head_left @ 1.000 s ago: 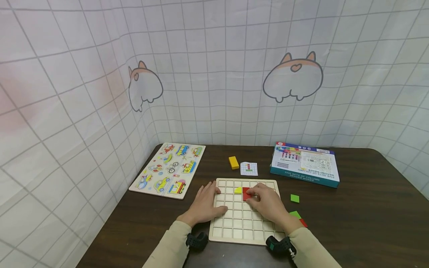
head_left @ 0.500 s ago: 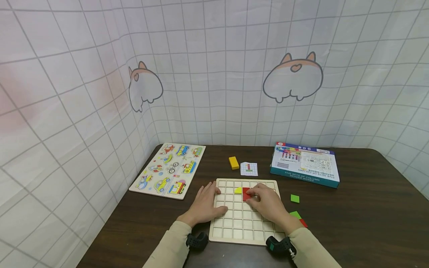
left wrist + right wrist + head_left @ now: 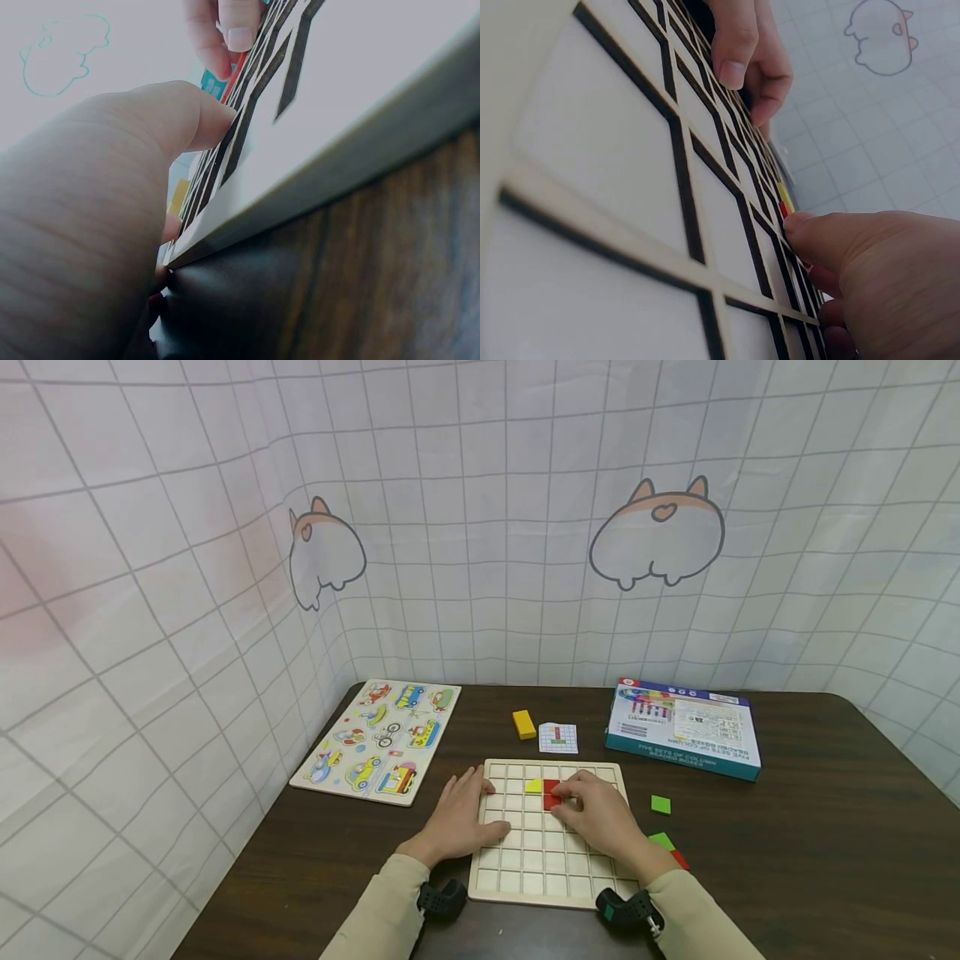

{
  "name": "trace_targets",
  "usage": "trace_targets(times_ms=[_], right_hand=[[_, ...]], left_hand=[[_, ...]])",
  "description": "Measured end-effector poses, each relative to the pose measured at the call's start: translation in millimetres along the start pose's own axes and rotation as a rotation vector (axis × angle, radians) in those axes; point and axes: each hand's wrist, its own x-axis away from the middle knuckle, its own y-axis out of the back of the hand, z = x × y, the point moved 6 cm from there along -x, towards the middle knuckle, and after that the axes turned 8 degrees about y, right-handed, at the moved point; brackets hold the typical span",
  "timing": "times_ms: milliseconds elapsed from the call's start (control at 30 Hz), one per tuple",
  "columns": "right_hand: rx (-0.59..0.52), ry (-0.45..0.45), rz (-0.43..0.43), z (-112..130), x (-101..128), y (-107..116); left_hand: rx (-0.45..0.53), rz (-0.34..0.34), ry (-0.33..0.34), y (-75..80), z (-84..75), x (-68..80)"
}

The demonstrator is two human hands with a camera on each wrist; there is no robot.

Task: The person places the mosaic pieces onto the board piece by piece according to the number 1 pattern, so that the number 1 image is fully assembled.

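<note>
The left hand (image 3: 463,820), fingers spread, rests at the left side of the board (image 3: 532,883), apparently steadying it, while the right hand (image 3: 598,811) pinches a red tile (image 3: 550,802).

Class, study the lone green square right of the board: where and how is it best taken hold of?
Probably by two opposite edges, coming from above and the right. The green square lies flat on the table, apart from the board, so its edges look free; it seems thin, leaving little to pinch.
</note>
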Motion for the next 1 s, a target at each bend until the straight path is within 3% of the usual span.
trace_targets(times_ms=[533, 1000], right_hand=[[-0.057, -0.010, 0.026, 2.6, 5.1, 5.5], [-0.039, 0.043, -0.006, 13.4, 18.0, 34.3]], left_hand=[[0.004, 0.001, -0.003, -1.8, -1.5, 0.2], [0.008, -0.001, -0.008, -0.8, -0.1, -0.4]])
